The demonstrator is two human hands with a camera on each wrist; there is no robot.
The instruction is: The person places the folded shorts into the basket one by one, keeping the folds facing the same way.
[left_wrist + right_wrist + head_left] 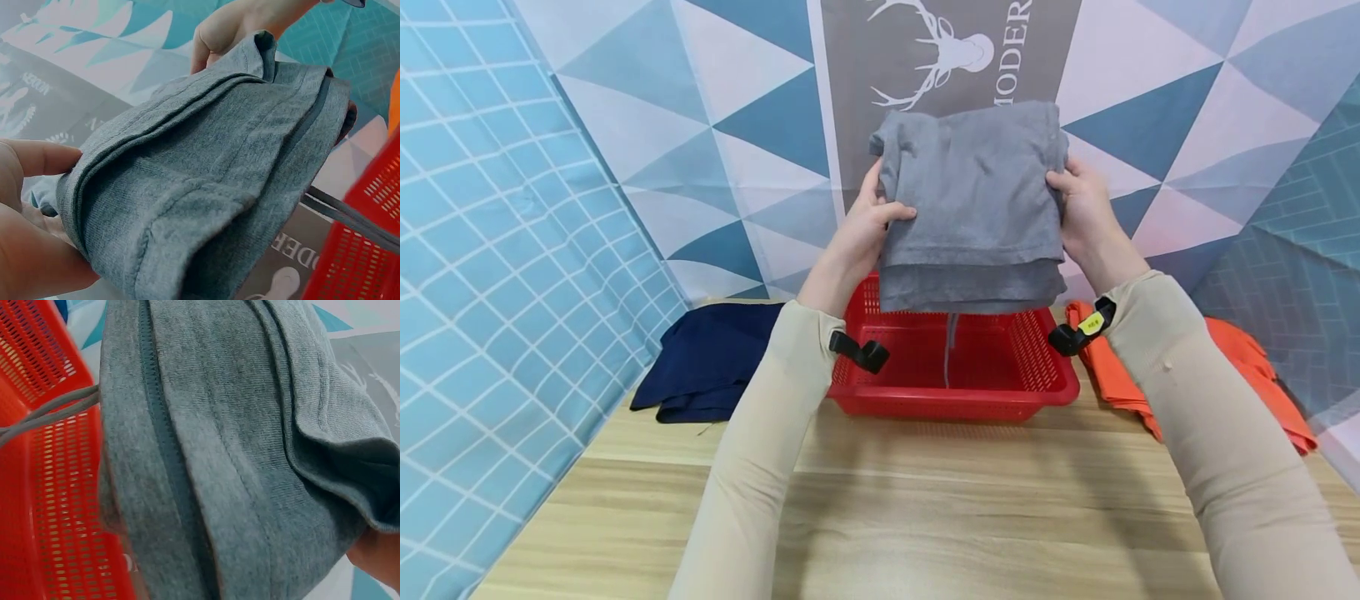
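Grey folded garment (973, 208) hangs in the air between the two hands, lifted above the red basket (1000, 367) and held up in front of the patterned backdrop. On its one side the left hand (857, 237) grasps the edge, thumb lying across the front of the cloth and fingers tucked behind it; the left wrist view shows the thumb (40, 156) pressed against the stacked folds. On the other side the right hand (1086, 212) clasps the opposite edge in the same manner, its fingers curled round the thick layers, though in the right wrist view only a bit of the hand shows at the lower corner beneath the cloth. A thin grey drawstring (951, 346) dangles from the underside of the garment, straight down below the hands and into the basket. The basket stands on the wooden table (925, 517), just below and between both forearms, which wear beige sleeves with black straps at the wrists. Out beyond the left forearm a dark blue garment (707, 358) lies on the table beside the basket. Out beyond the right forearm an orange garment (1255, 367) lies partly hidden by the sleeve, near the basket's other side.
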